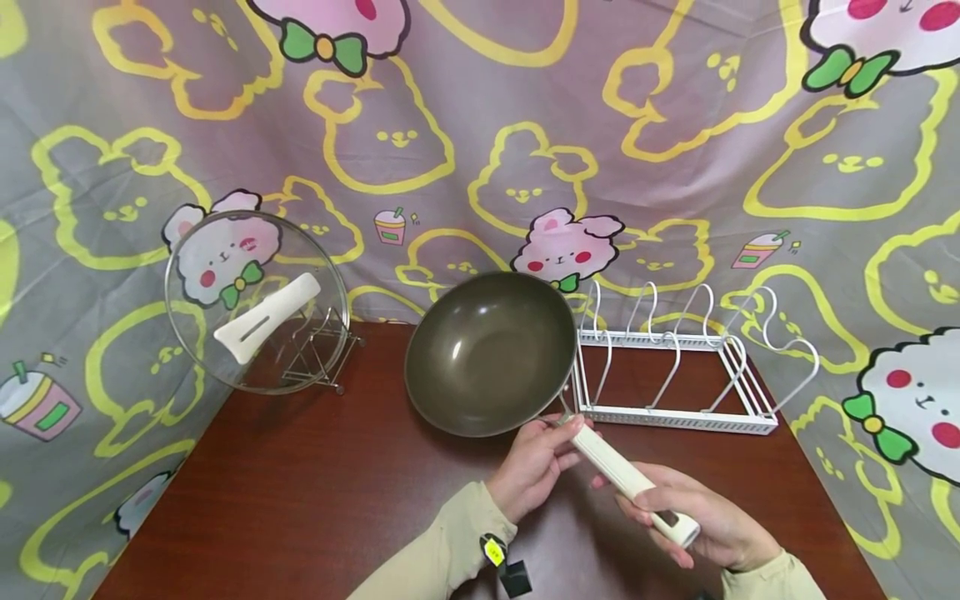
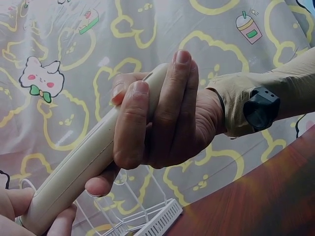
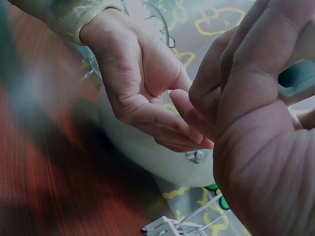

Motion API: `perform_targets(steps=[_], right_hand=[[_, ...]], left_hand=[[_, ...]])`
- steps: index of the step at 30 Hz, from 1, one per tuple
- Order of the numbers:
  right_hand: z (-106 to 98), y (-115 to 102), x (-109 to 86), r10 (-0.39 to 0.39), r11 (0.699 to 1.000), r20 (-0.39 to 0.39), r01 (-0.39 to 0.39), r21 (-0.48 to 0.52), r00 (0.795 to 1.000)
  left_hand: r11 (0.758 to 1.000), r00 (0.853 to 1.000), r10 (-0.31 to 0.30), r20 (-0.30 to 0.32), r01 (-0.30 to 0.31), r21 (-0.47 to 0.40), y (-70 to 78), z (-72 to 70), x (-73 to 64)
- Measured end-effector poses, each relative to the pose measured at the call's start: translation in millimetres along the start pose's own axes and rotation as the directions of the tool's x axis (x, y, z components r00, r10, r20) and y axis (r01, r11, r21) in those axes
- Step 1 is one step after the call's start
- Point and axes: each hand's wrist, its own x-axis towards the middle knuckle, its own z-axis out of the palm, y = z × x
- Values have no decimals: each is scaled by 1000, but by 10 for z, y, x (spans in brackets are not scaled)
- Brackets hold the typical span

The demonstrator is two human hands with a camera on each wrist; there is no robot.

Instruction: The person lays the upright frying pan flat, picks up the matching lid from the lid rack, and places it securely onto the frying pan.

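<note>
A wok (image 1: 491,358) with a dark brown inside is held up over the table, tilted so that its inside shows. From its rim a cream handle (image 1: 611,462) slants down to the right. My left hand (image 1: 528,467) pinches the handle at the end by the pan. Farther along, near the tip, my right hand (image 1: 697,512) grips it, and the left wrist view shows the right fingers (image 2: 170,103) curled round the handle (image 2: 78,169). In the right wrist view the wok's pale outer side (image 3: 142,155) appears behind my left hand (image 3: 133,83).
A white rack (image 1: 675,421) with several wire hoops stands right of the wok, close to its rim. At the left, a glass lid (image 1: 202,333) with a cream handle leans in a small wire stand (image 1: 330,350). Patterned cloth (image 1: 480,125) hangs behind the brown table (image 1: 300,500).
</note>
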Motion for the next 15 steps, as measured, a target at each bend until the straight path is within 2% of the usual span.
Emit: perform_targets(steps=[15], right_hand=[[-14, 24, -12, -1, 1000, -14, 1, -5, 1000]], left_hand=[[1000, 1000, 11, -4, -11, -4, -19, -8, 14]])
